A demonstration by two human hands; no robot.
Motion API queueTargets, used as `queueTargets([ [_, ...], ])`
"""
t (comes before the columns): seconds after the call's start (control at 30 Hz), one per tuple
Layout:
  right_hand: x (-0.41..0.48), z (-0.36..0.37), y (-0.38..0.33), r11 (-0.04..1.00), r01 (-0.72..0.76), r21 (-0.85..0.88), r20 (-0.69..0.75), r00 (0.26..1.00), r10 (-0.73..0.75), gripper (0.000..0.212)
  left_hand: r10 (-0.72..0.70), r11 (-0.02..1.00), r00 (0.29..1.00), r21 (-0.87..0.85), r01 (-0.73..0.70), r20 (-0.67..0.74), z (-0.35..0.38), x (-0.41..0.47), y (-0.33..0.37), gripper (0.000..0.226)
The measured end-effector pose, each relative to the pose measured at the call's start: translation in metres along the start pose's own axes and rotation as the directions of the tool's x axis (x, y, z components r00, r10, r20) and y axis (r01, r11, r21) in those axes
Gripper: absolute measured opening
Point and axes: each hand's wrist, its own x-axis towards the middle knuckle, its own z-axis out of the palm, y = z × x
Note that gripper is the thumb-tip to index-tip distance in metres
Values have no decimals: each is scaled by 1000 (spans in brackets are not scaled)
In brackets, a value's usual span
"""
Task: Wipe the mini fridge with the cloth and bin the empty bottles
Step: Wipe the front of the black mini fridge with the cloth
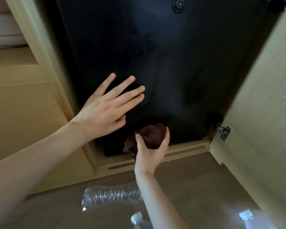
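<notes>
A person's left hand (104, 111), fingers straight and spread, lies over the lower left of the black front of a mini fridge (172, 63) set inside a pale wooden cabinet (23, 113); whether the palm presses the surface cannot be told. Just below it, the right hand (150, 152) grips a crumpled dark brown cloth (149, 136), thumb and fingers curled round the wad, which it holds against the fridge's bottom edge. The cabinet door (262, 113) stands open at right, its metal hinge (224, 132) beside the fridge's lower corner. On the floor (196, 187) in front, a crushed clear bottle (111, 196) lies on its side, partly behind the right forearm. A capped bottle (136, 218) and a blurred third bottle (254, 219) show at the bottom edge.
</notes>
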Motion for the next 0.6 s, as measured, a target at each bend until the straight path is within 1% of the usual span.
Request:
queueTargets([
  [0.07, 22, -13, -9, 999, 35, -3, -14, 999, -35, 93, -3, 1000, 1000, -4, 3, -8, 2, 1, 1, 72],
  [0.13, 39, -21, -15, 996, 92, -14, 10, 996, -92, 93, -3, 1000, 1000, -2, 3, -6, 2, 2, 1, 72],
  [0.27, 43, -28, -22, 957, 247, -152, 102, 967, -234, 92, 9, 1000, 1000, 25, -9, -3, 0, 12, 5, 72],
  [0.33, 44, -27, -25, 899, 362, -247, 175, 929, -326, 91, 13, 1000, 1000, 25, -12, -5, 0, 22, 12, 72],
  [0.4, 47, -29, -27, 801, 494, -339, 272, 866, -420, 91, 14, 999, 1000, 31, -13, -13, 1, 29, 16, 73],
  [0.47, 50, -35, -23, 708, 582, -401, 359, 810, -463, 89, 3, 999, 1000, 36, -3, -12, 3, 31, 19, 74],
  [0.5, 50, -40, -17, 676, 605, -420, 385, 794, -471, 88, -2, 999, 1000, 34, 2, -12, 4, 30, 19, 74],
  [0.53, 48, -45, -10, 667, 608, -431, 398, 791, -464, 87, -6, 1000, 1000, 30, 6, -11, 5, 29, 20, 75],
  [0.6, 43, -56, 4, 722, 539, -434, 377, 837, -398, 87, -11, 1000, 1000, 22, 11, 1, 6, 27, 21, 74],
])
